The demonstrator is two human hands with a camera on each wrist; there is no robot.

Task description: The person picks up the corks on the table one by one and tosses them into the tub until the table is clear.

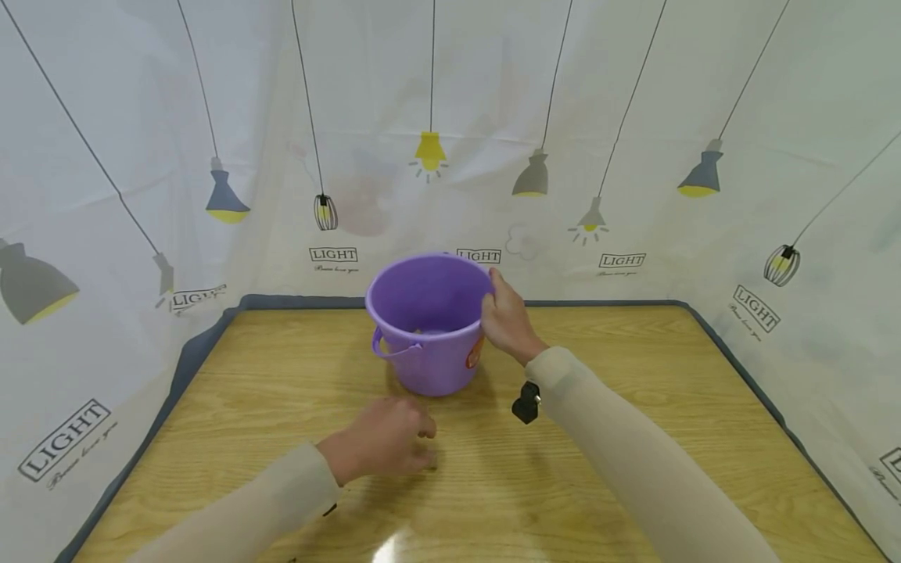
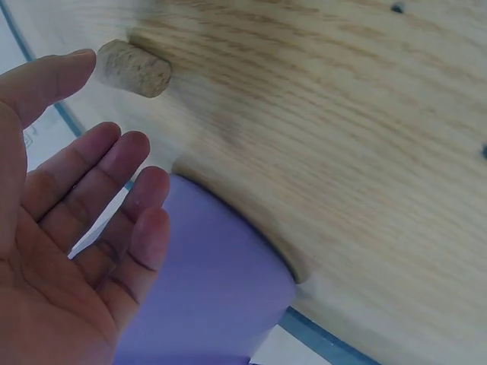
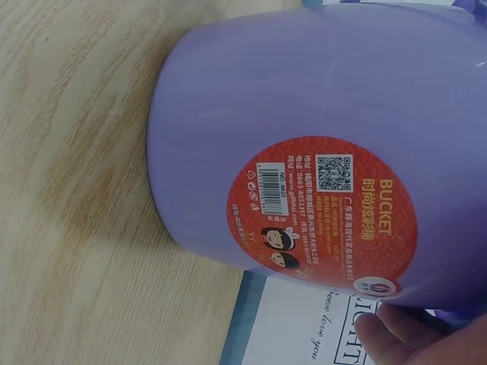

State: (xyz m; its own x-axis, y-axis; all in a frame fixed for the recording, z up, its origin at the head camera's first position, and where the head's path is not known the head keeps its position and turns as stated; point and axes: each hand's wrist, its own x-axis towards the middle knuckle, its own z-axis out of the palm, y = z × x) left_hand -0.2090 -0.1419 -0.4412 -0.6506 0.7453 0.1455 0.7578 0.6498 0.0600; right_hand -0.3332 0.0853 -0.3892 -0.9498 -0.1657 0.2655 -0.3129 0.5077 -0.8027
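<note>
A purple plastic bucket (image 1: 436, 363) stands upright on the wooden table, its handle hanging at the left side. My right hand (image 1: 510, 317) grips the rim on the right. The right wrist view shows the bucket's red round label (image 3: 323, 217) and fingertips by the rim. In front of the bucket, my left hand (image 1: 390, 438) reaches low over the table with loosely bent fingers. A cork (image 2: 135, 68) lies on the table just beyond the left thumb tip; whether they touch I cannot tell. Small light-brown bits show at the bucket's bottom, too small to make out.
The wooden table (image 1: 281, 367) is bordered by a dark blue edge. White cloth (image 1: 394, 78) printed with hanging lamps surrounds it at the back and both sides. A small black device (image 1: 526, 403) sits at the right wrist.
</note>
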